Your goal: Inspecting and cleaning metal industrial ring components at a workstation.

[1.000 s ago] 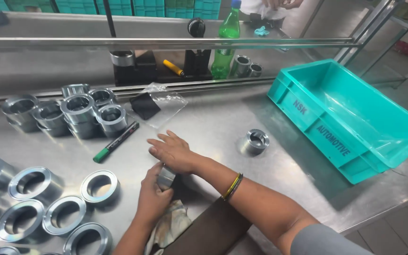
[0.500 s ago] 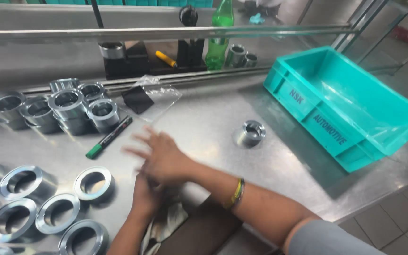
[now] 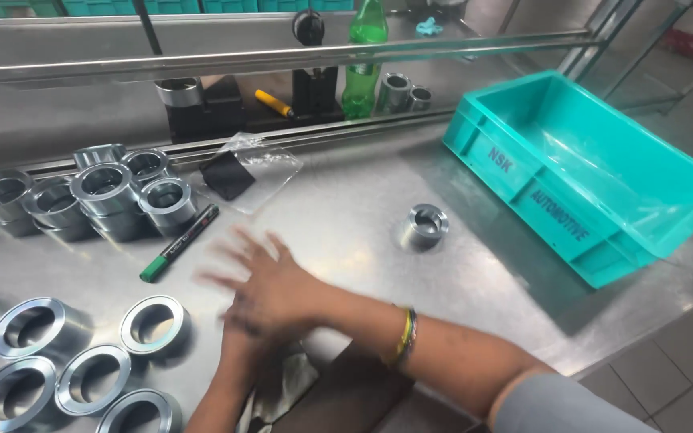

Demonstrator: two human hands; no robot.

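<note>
I see 1 clear plastic bag [image 3: 254, 170] lying flat on the steel table near the back rail, with a black square piece inside its left half. On the shelf behind stands 1 green bottle [image 3: 362, 60], upright. The teal crate [image 3: 595, 172] at right carries dark printed lettering on its long near wall.

A factory workbench: a steel table [image 3: 346, 232] crowded with machined metal rings [image 3: 106, 196], a teal parts crate [image 3: 595, 184] and a marker [image 3: 178, 243].
</note>
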